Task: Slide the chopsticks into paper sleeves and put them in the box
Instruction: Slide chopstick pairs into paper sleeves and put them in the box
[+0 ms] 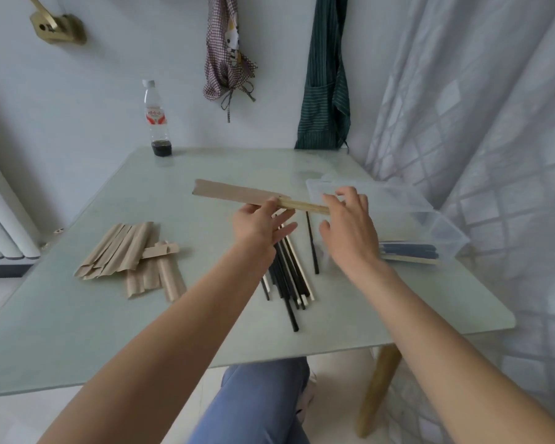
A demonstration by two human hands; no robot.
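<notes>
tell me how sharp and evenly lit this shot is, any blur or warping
Head view: soft, even daylight with faint shadows; the right hand and clear plastic box look slightly motion-blurred; wide-angle distortion bows the pale glass table edges and stretches both forearms.

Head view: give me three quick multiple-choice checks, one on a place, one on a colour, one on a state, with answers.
1. Where is the box?
A. right side of the table
B. on the floor
C. beside the bottle

2. What colour are the sleeves piled on the left?
A. white
B. brown
C. blue

3. How far into the held sleeve are the wooden chopsticks?
A. fully inside
B. not started
C. partly in

Answers:
1 A, it sits by the table's right edge, near the right hand.
2 B, the pile is plain brown paper.
3 C, the left hand pinches the sleeve mouth while bare wood shows toward the right hand.
</notes>
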